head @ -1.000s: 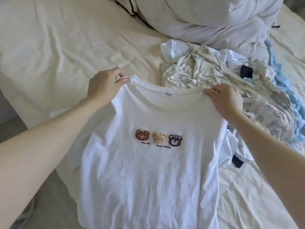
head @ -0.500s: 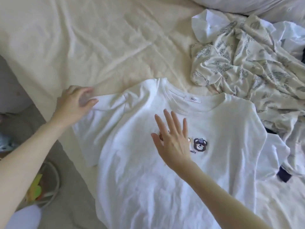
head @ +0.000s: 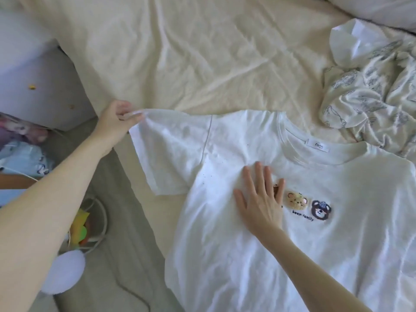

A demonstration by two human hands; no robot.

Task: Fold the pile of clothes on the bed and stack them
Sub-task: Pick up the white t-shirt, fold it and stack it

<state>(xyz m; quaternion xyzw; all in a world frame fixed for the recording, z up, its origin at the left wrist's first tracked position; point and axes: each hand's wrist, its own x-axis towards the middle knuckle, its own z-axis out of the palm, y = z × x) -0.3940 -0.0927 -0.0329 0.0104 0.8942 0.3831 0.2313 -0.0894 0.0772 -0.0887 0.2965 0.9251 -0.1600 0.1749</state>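
Observation:
A white T-shirt [head: 315, 244] with three bear faces on the chest lies face up on the cream bed sheet [head: 191, 52]. My left hand [head: 117, 119] pinches the hem of its left sleeve and holds the sleeve stretched out toward the bed's edge. My right hand [head: 261, 199] lies flat with straight fingers on the shirt's chest, partly covering the leftmost bear. A crumpled pile of printed and white clothes [head: 371, 93] lies at the right, touching the shirt's shoulder.
The bed's edge runs down the left of the shirt, with grey floor [head: 126, 255] below it. A pale cabinet [head: 38, 82], a wire basket with colourful items [head: 87, 226] and a white round object [head: 63, 271] stand on the floor. A white duvet [head: 382, 10] is bunched at top right.
The shirt went from held up by its shoulders to lying flat. My left hand has pulled the sleeve out straight, and my right hand presses the chest slightly further left.

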